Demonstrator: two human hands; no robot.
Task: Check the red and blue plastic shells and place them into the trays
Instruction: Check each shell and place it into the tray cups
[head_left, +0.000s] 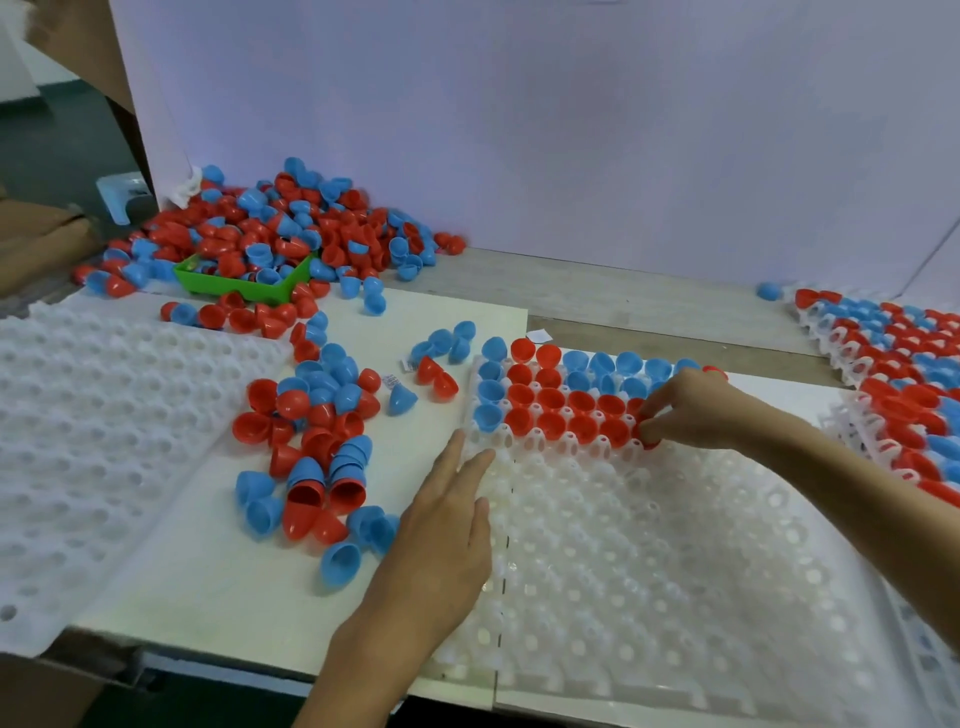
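Head view, going left to right: you've got an unfilled white tray (93, 415) on the far left, then a big loose pile of shells (306, 431) waiting. Your left hand (441, 525) lies flat, fingers straight, on the edge of the working tray (649, 571), which has only its top few rows filled. Your right hand (691, 410) is pinching a red shell (647, 439) into the fourth row, and the stacked trays (904, 364) at far right look full, so I'd say plenty left.

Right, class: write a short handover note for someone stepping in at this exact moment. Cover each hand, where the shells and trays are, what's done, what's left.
Left hand: flat, steadying the centre tray at its left edge.
Right hand: fingers pinch a red shell, setting it into the tray's fourth row.
Done: about four back rows partly filled; filled trays sit far right.
Left: most pockets empty; loose shells beside the tray, big pile behind, spare tray left.
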